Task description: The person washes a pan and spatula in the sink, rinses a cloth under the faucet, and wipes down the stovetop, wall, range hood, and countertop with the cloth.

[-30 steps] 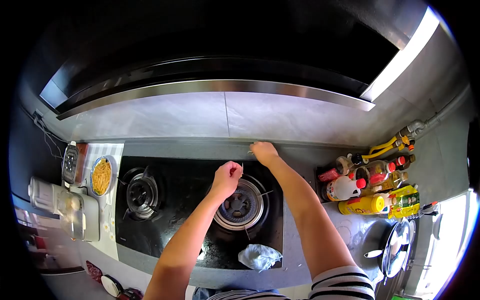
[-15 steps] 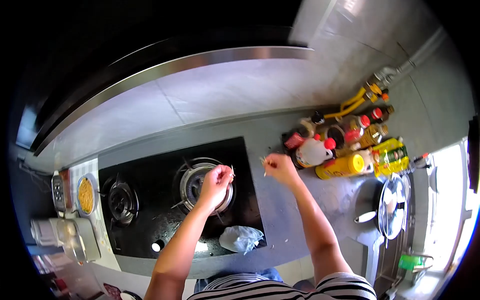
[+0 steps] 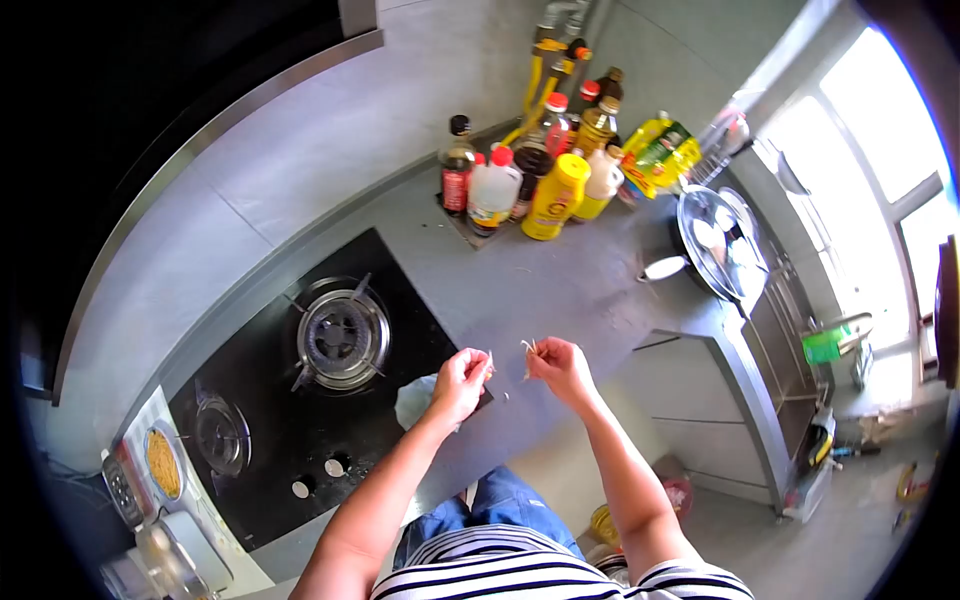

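From mid-view, a bowl of yellowish strips sits at 8 o'clock, and a round burner on the black cooktop near 9. A crumpled pale-blue item lies at 7, partly behind the left hand, whose fingertips at 6 pinch a small pale scrap. Between 4 and 5, the right hand's closed fingertips grip thin pale strands above the grey counter. Bottles cluster at 1; a glass-lidded pan rests between 2 and 3.
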The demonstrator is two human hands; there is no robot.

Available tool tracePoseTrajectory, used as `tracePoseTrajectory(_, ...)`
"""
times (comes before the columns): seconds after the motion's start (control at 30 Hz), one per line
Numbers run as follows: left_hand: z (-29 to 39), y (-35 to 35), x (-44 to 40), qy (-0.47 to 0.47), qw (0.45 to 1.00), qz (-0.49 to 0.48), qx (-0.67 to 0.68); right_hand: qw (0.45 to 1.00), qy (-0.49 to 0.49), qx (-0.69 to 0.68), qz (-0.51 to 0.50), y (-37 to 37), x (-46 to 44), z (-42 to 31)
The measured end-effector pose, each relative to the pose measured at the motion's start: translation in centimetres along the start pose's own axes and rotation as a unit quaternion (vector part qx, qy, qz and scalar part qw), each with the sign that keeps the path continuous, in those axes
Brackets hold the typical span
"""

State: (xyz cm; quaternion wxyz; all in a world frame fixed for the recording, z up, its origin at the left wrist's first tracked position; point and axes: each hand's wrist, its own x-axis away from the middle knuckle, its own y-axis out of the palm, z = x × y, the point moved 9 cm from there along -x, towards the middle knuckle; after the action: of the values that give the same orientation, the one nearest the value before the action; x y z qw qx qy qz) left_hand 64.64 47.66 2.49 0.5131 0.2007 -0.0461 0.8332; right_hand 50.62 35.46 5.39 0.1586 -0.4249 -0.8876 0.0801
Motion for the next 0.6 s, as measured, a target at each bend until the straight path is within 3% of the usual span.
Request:
tracePoseTrajectory(0.07,-1.5,0.5,0.6,0.007,1.0,0.016,-0.021,0.982,-0.044,0.178,0.045,-2.1,-1.0,0.7)
tracePoseTrajectory(0.13,-2.1,1.1,0.8,0.021,0.999,0.024,-0.035,0.967,-0.139,0.183,0.114,-3.2,-3.7,0.0)
tracePoseTrajectory(0.3,-1.8,1.9,0.9,0.013,0.998,0.047,-0.041,0.914,-0.247,0.311,0.088,-2.4,-11.8,-1.2)
tracePoseTrajectory(0.4,-1.8,1.1,0.6,0.025,0.995,0.094,-0.029,0.897,-0.168,0.41,0.002,-0.4,-16.0,-1.1)
tracePoseTrajectory(0.5,-2.3,0.4,0.2,0.026,0.992,0.126,-0.016,0.836,-0.245,0.491,0.004,1.9,-18.2,-1.1)
tracePoseTrajectory(0.6,-2.9,0.7,-0.1,0.026,0.991,0.135,0.006,0.822,-0.202,0.529,-0.061,3.4,-19.7,0.4)
